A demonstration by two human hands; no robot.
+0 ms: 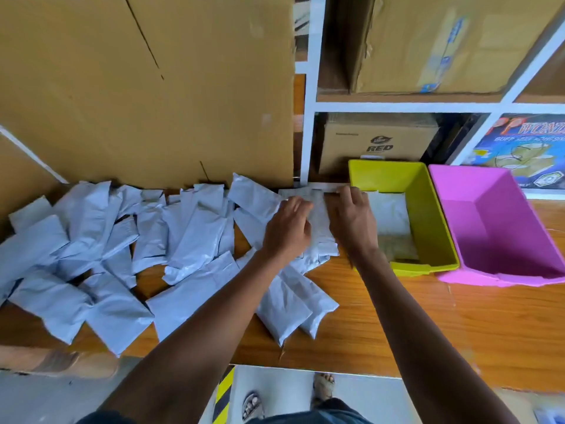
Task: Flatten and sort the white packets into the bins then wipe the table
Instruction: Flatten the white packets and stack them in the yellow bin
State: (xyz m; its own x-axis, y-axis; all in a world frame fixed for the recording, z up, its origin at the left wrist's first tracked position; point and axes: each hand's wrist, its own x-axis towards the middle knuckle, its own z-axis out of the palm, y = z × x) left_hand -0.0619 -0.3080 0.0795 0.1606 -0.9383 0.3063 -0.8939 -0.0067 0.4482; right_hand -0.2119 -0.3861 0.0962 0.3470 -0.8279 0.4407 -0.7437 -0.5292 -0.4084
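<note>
Several crumpled white packets [101,249] lie scattered over the left and middle of the wooden table [443,325]. Both my hands are on one white packet [319,218] lying on the table just left of the yellow bin [428,264]. My left hand [287,231] grips its left side with curled fingers. My right hand [351,221] pinches its far right edge. The yellow bin holds a few flattened packets [391,224]. Right of it stands the pink bin [495,276], with nothing visible inside.
A big cardboard sheet [146,87] stands behind the packets. White shelving [315,102] with cardboard boxes rises behind the bins. The table's near edge runs just in front of my sandalled feet [324,384].
</note>
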